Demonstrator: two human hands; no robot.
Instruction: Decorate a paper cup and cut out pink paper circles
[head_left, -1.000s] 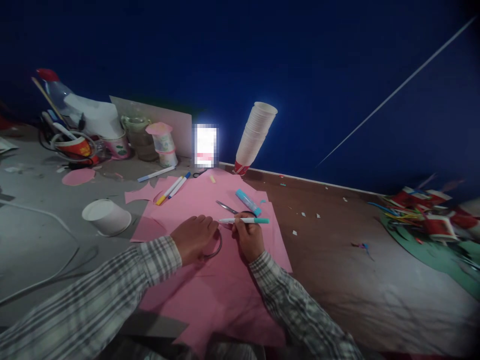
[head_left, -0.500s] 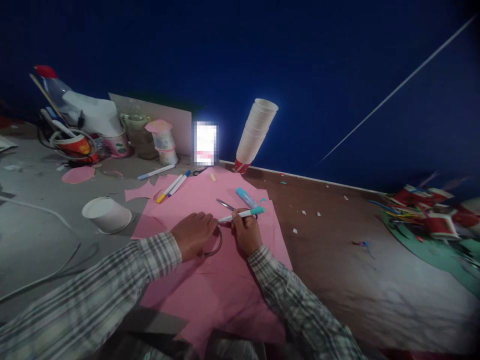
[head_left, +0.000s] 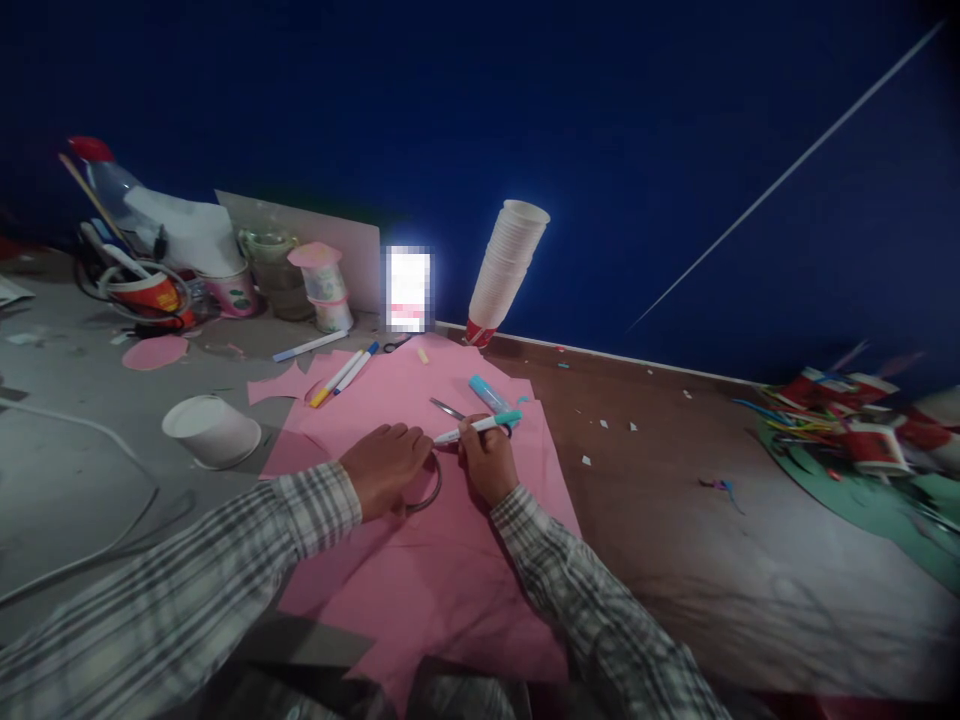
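Observation:
My left hand [head_left: 386, 468] lies over a round grey ring [head_left: 433, 488], its fingers bent down on the ring's far side and partly hidden. The ring rests flat on pink paper [head_left: 420, 575]. In my right hand [head_left: 487, 465] is a marker [head_left: 480, 428] with a teal end, gripped between thumb and fingers. Its tip points left and meets the ring's edge beside my left fingertips. Just beyond the marker lie scissors [head_left: 447, 408], partly covered by my right hand, and a light-blue tube [head_left: 487, 393].
Left of the paper, a white paper cup [head_left: 211, 432] lies on the table. Several markers [head_left: 355, 368] lie at the paper's far left. A leaning stack of paper cups [head_left: 508, 265] stands by the blue wall. Far right, a green sheet [head_left: 806, 480] carries red cups and coloured strips.
Everything has shifted slightly left in view. My hands keep almost the same pose, with the marker tip still at the ring.

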